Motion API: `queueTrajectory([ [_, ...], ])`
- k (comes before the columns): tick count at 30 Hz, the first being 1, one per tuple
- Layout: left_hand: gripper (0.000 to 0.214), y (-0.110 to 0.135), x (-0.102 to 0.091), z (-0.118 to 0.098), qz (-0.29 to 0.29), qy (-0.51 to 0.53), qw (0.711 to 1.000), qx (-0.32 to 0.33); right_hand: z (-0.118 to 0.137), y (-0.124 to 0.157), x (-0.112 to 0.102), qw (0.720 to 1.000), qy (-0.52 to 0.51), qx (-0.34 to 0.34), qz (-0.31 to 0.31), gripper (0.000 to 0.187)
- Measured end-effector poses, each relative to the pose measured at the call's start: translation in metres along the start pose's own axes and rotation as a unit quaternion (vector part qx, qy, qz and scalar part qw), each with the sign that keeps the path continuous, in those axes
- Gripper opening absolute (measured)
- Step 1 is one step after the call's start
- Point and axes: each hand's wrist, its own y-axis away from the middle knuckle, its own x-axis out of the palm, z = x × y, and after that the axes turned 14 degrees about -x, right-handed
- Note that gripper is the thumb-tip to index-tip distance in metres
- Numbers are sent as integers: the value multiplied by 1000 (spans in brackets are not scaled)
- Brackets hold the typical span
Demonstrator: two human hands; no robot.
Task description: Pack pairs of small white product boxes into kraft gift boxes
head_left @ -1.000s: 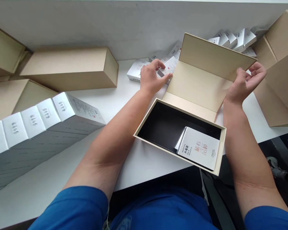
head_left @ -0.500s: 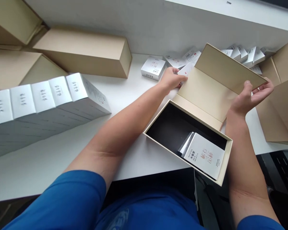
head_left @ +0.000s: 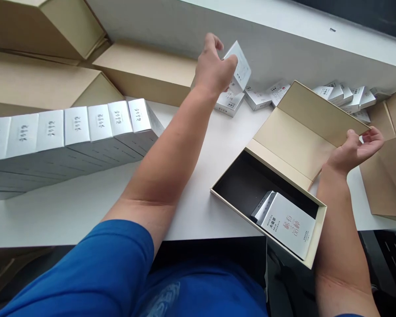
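My left hand (head_left: 213,70) is raised above the table, closed around a small white box (head_left: 240,66) held tilted in the air. My right hand (head_left: 356,149) rests against the right edge of the open lid (head_left: 303,127) of a beige gift box (head_left: 318,237), fingers curled loosely and apart. The box's black interior holds a white booklet-like pack (head_left: 288,224) with red characters, lying at its near end. More small white boxes (head_left: 260,97) lie on the table behind the lid.
A long row of white cartons (head_left: 69,136) lies at the left. Closed beige boxes (head_left: 145,70) stand along the back wall and at the far right (head_left: 389,176). Another cluster of small white boxes (head_left: 346,97) sits at the back right. The white table (head_left: 86,207) ends near my body.
My left hand has lifted one small white box off the pile behind the lid and raised it up and left. My right hand stays at the lid's edge. The view has shifted.
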Motion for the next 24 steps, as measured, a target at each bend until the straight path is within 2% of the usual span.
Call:
queueTrajectory([
  [2, 56, -5, -4, 3, 23, -54, 998, -35, 6, 0, 0, 1000, 4, 11, 0, 45],
  [5, 82, -7, 2, 9, 25, -124, 990, -68, 13, 0, 0, 1000, 6, 20, 0, 44],
  [8, 104, -7, 17, 14, 32, -204, 976, -66, 18, 1, -1, 1000, -3, 20, -3, 42],
  [10, 112, -8, 25, 15, 40, -274, 960, -44, 19, 2, -2, 1000, -5, 20, -1, 42],
  [13, 110, -9, 31, 14, 47, -327, 943, -28, 17, 1, -2, 1000, 6, 25, 6, 44],
  [18, 112, 1, 29, 9, 67, -363, 927, -60, 10, 1, -1, 999, 1, 34, 16, 50],
  [21, 103, 11, 22, 4, 69, -332, 940, -47, 13, 4, 0, 999, 7, 29, 23, 49],
  [24, 91, 24, 6, -5, 49, -237, 970, -12, 9, 7, 2, 999, 27, 15, 29, 49],
])
